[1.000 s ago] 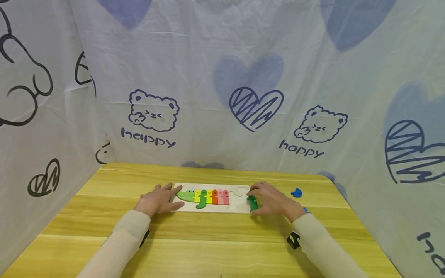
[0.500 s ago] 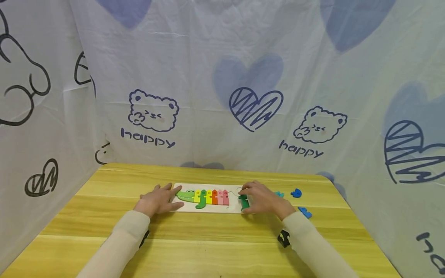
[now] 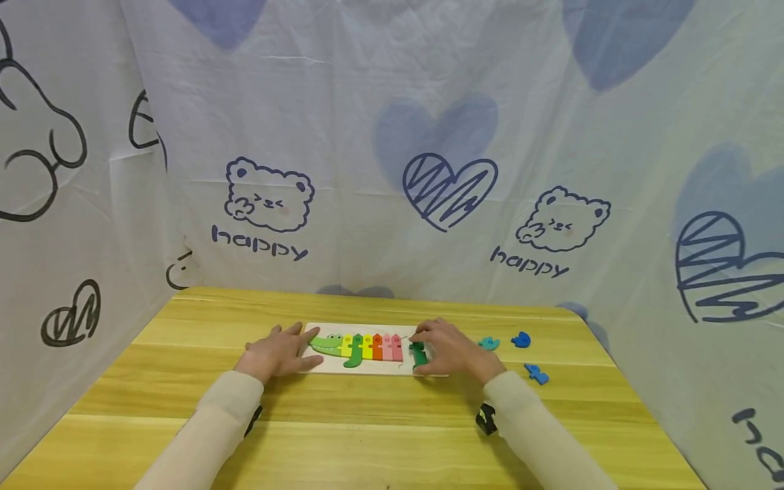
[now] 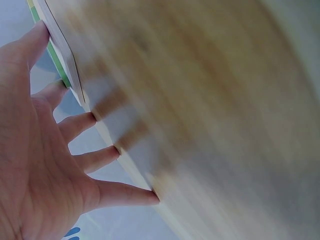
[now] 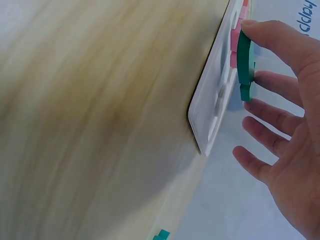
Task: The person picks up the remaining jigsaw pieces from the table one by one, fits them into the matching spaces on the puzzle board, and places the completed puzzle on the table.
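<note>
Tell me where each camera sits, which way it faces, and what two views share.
Head: on the person's head, facing forward and down at the table and puzzle board; both sleeves, left hand and right hand show.
Left wrist: on that wrist, facing the left hand touching the puzzle board.
Right wrist: on that wrist, facing the right hand pinching the dark green piece.
Head and right wrist share the dark green piece.

Text: "happy" (image 3: 260, 243), twice; on: white back curtain (image 3: 343, 136), below bear drawings (image 3: 270, 196); right-side lettering (image 3: 759, 439): cut off
</note>
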Tool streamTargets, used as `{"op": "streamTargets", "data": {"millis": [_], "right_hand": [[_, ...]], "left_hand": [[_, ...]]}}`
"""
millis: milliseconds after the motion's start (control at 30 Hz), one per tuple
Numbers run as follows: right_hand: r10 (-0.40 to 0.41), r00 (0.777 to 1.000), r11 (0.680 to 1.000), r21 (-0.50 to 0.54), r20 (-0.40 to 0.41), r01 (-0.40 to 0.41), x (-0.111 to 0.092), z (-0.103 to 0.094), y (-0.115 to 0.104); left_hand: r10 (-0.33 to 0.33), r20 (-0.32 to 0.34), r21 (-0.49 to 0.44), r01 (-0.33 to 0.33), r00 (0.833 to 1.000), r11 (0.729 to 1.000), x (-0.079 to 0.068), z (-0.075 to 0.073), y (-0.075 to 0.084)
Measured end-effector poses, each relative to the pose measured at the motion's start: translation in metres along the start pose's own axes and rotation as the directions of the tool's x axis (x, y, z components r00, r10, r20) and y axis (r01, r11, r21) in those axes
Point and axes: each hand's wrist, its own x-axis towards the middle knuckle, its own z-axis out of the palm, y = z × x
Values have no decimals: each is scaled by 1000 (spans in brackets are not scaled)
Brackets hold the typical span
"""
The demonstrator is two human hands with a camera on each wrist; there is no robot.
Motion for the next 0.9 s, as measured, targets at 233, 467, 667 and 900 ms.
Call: {"op": "streamTargets", "data": {"millis": [233, 467, 667, 900], "right_hand": [[-11, 1000, 1000, -14, 11, 12, 6, 3, -5], [-8, 1000, 1000, -10, 8, 8, 11, 8, -5], [0, 1000, 1000, 6, 6, 0, 15, 11, -5], [8, 1000, 1000, 4, 18, -8, 17, 14, -5]], "left_hand": [[4, 0, 3, -4, 1000, 1000, 1, 0, 0], [4, 0, 6, -4, 1000, 1000, 0, 0, 0], [3, 5, 7, -3, 1000, 1000, 0, -1, 1], [1, 11, 2, -1, 1000, 1000, -1, -2, 1]]}}
